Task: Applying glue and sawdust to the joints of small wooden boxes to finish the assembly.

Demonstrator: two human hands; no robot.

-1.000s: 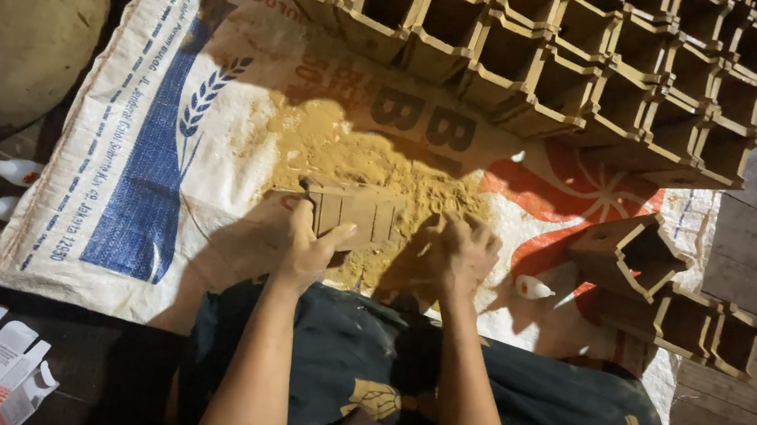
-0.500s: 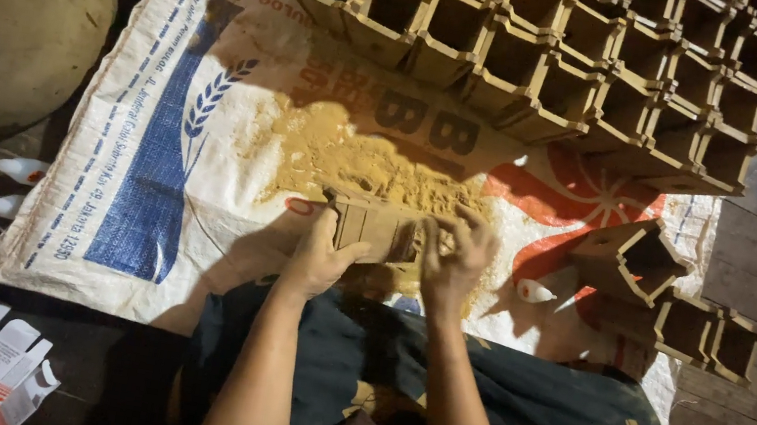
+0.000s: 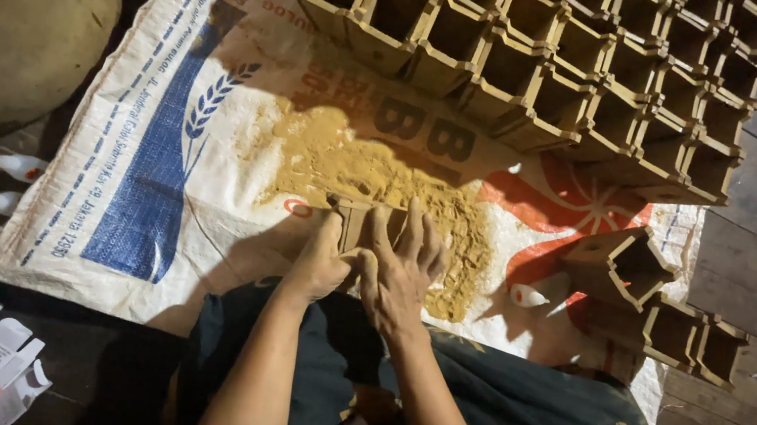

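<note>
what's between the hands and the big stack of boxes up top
In the head view, a heap of tan sawdust on the printed sack lies between both hands and the stacked boxes.
</note>
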